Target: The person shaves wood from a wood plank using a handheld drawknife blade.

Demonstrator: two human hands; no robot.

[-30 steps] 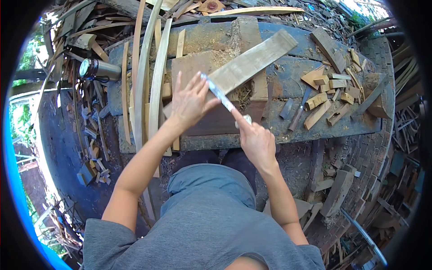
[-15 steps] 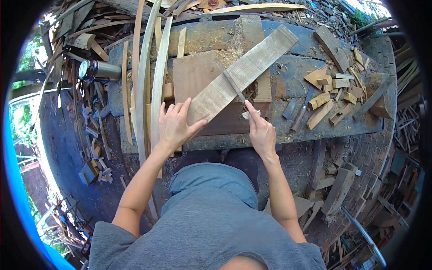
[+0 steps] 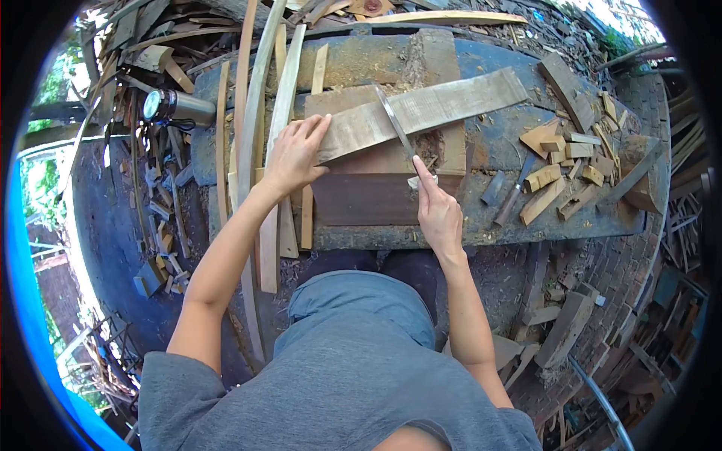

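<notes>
A long flat wooden board (image 3: 444, 101) lies at a slant over a thick wooden block (image 3: 376, 199), its far end pointing up to the right. At the board's left end my left hand (image 3: 301, 154) grips it, fingers over the top edge and thumb at the lower edge. My right hand (image 3: 438, 212) is closed round the near end of a long narrow metal blade (image 3: 397, 128), index finger stretched along it. The blade crosses the board; its handle is hidden in the hand. A small white scrap (image 3: 414, 183) shows beside my right fingers.
Long wooden strips (image 3: 282, 105) lie left of the block, past them a metal flask (image 3: 188, 109). To the right are a chisel-like tool (image 3: 515, 192), several small wood offcuts (image 3: 543, 177) and a dark wooden bar (image 3: 565, 94). Everything rests on a worn blue-black bench (image 3: 481, 131).
The board has turned to lie flatter, its left end pushed away from me along with my left hand. The blade still crosses it, slightly shifted, in my right hand.
</notes>
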